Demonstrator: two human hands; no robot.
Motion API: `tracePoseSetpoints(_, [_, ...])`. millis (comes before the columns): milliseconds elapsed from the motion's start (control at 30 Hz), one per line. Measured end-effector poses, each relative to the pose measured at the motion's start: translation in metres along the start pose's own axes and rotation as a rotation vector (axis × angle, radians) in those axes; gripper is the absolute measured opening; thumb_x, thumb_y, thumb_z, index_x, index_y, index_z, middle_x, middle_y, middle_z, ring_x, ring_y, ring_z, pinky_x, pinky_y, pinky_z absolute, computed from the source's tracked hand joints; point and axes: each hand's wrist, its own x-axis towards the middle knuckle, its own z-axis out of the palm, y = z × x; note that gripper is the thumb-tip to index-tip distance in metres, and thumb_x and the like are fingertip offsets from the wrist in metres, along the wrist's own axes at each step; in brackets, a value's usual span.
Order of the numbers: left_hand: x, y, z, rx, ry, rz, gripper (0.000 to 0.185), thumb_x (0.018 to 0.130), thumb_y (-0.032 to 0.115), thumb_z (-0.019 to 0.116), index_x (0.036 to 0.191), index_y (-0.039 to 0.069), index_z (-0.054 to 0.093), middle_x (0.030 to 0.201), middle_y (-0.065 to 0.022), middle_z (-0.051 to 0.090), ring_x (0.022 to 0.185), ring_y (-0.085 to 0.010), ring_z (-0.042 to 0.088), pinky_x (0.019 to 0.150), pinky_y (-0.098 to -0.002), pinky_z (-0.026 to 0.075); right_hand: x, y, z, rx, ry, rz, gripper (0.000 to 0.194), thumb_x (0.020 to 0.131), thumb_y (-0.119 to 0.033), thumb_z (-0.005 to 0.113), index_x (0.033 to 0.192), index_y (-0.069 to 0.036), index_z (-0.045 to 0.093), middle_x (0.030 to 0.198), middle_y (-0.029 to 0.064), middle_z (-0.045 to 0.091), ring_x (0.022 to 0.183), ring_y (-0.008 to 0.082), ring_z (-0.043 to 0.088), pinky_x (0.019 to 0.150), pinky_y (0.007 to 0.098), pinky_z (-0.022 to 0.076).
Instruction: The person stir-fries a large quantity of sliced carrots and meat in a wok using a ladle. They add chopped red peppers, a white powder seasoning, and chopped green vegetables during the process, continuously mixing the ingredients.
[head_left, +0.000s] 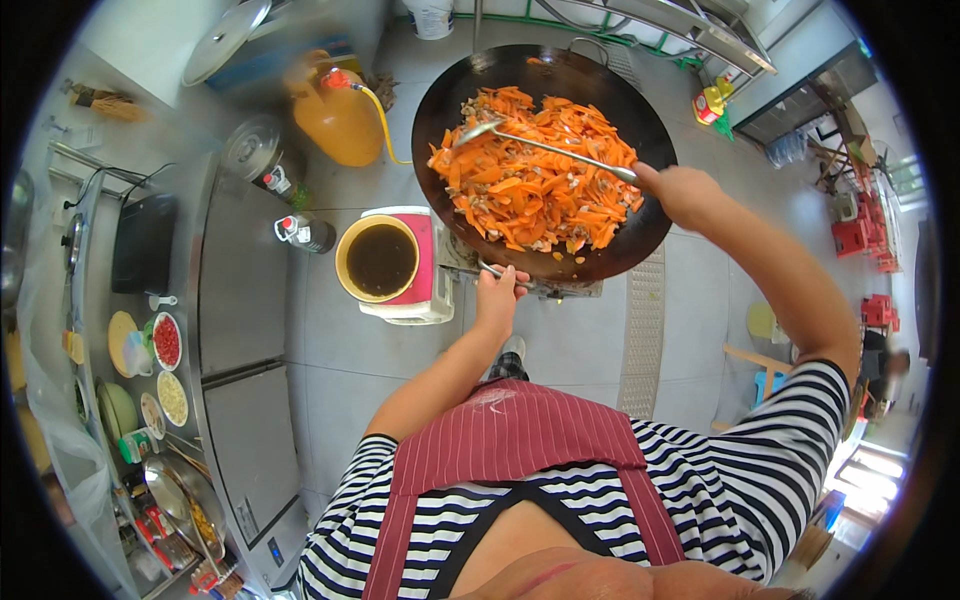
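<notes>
A large dark wok (480, 82) holds a heap of sliced carrots (525, 202) mixed with small pieces of what looks like meat. My right hand (686, 196) grips the handle of a long metal ladle (562, 154) over the wok's right side. The ladle's bowl rests at the left of the carrots, partly among them. At the near rim, my left hand (499, 296) holds the wok's metal loop handle (491, 268). Beneath the wok, part of a burner stand (577, 289) shows; most of it is hidden.
Left of the wok, a yellow-rimmed pot (341, 259) of dark liquid stands on a pink and white stool (424, 247). Beyond are a dark bottle (311, 234) and an orange gas cylinder (341, 124) with a yellow hose. A steel refrigerated counter (244, 277) carries plates of chopped ingredients.
</notes>
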Motion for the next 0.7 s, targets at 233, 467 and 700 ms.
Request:
tracePoseSetpoints(233, [0.002, 0.003, -0.002, -0.026, -0.061, -0.022, 0.007, 0.093, 0.015, 0.044, 0.090, 0.009, 0.042, 0.085, -0.0078, 0.061, 0.061, -0.0091, 0.052, 0.058, -0.0234, 0.044, -0.171, -0.012, -0.004, 0.098, 0.090, 0.204, 0.030, 0.085, -0.012, 0.050, 0.114, -0.014, 0.045, 0.084, 0.0165, 0.058, 0.078, 0.0356, 0.057, 0.065, 0.0443, 0.0433])
tracePoseSetpoints(467, [0.003, 0.005, -0.005, 0.026, -0.117, -0.059, 0.007, 0.094, 0.016, 0.042, 0.092, 0.010, 0.042, 0.089, -0.0059, 0.063, 0.066, -0.0087, 0.053, 0.061, -0.0225, 0.042, -0.295, -0.051, -0.004, 0.415, -0.074, 0.434, 0.045, 0.083, -0.017, 0.055, 0.126, -0.015, 0.041, 0.088, 0.0189, 0.057, 0.083, 0.0373, 0.055, 0.071, 0.0430, 0.0441])
tracePoseSetpoints(700, [0.009, -0.001, -0.007, 0.112, -0.172, 0.003, 0.011, 0.094, 0.014, 0.041, 0.089, 0.006, 0.046, 0.087, -0.0075, 0.062, 0.072, -0.0127, 0.054, 0.068, -0.0275, 0.042, -0.226, -0.100, 0.092, 0.503, -0.106, 0.428, 0.045, 0.086, -0.013, 0.048, 0.129, -0.013, 0.036, 0.095, 0.0193, 0.056, 0.089, 0.0375, 0.055, 0.075, 0.0462, 0.0439])
